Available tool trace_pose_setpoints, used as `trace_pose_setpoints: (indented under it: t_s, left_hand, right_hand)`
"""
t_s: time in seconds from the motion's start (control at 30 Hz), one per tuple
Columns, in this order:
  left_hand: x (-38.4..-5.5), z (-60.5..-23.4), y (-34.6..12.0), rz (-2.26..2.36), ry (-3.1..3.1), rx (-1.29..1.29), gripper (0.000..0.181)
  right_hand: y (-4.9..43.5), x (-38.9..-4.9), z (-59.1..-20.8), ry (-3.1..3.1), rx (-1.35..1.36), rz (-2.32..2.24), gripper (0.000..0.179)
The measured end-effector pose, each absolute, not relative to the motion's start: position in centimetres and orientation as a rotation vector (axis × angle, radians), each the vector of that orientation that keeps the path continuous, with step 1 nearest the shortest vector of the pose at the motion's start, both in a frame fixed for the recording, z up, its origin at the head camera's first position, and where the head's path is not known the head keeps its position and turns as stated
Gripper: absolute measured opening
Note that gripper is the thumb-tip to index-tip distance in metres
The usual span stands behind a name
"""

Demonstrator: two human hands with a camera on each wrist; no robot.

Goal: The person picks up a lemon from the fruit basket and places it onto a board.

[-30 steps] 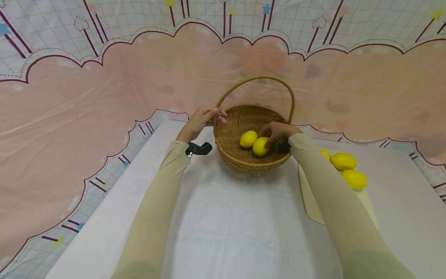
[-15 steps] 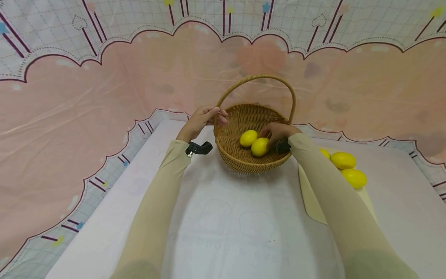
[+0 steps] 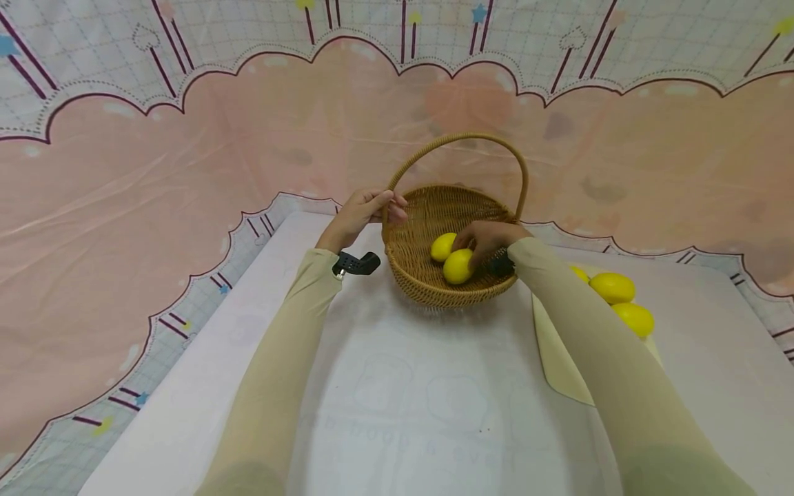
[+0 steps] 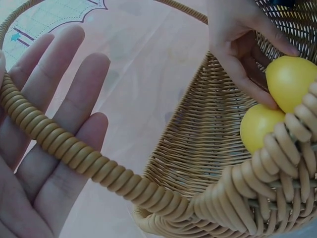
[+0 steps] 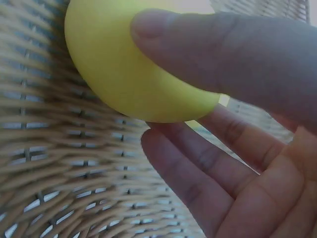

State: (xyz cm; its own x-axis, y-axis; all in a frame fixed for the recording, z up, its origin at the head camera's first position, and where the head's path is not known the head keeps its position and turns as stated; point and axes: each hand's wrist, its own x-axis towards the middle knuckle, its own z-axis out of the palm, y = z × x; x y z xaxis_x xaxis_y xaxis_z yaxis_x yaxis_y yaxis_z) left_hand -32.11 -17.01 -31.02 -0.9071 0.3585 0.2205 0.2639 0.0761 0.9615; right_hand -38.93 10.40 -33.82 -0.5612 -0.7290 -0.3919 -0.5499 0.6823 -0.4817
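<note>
A wicker basket (image 3: pixel 428 296) stands at the back of the table with its arched handle (image 3: pixel 459 138) up. My left hand (image 3: pixel 362 215) holds the left side of that handle between thumb and fingers, the fingers (image 4: pixel 74 94) fairly straight behind it. Inside the basket are two yellow lemons. My right hand (image 3: pixel 490 238) reaches in from the right and grips the nearer lemon (image 3: pixel 457 267) between thumb and fingers, as the right wrist view shows. The other lemon (image 3: pixel 442 246) lies just beyond, partly hidden by the right hand in the head view.
Several more lemons (image 3: pixel 612 287) lie on a pale yellow mat (image 3: pixel 555 358) at the right, partly covered by the right sleeve (image 3: pixel 577 324). A white cover (image 3: pixel 397 386) lies over the table. A printed pink curtain (image 3: pixel 310 131) hangs behind the basket.
My right hand has shifted slightly left and nearer with the gripped lemon, covering part of the other lemon. The left hand stays on the handle.
</note>
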Motion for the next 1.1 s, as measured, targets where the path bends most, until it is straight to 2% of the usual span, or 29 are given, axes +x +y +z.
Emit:
trace_pose_setpoints:
  t_s: [0.5, 1.1]
  left_hand:
    - [-32.3, -31.2, -17.1, 1.973, 2.256, 0.655, 0.040]
    - [-32.1, -31.2, -17.3, 1.975, 2.253, 0.666, 0.042]
  right_hand:
    - [8.8, -38.0, -33.3, 2.322, -1.034, -0.326, 0.046]
    - [6.9, -37.6, -33.8, 2.304, -1.025, -0.437, 0.048]
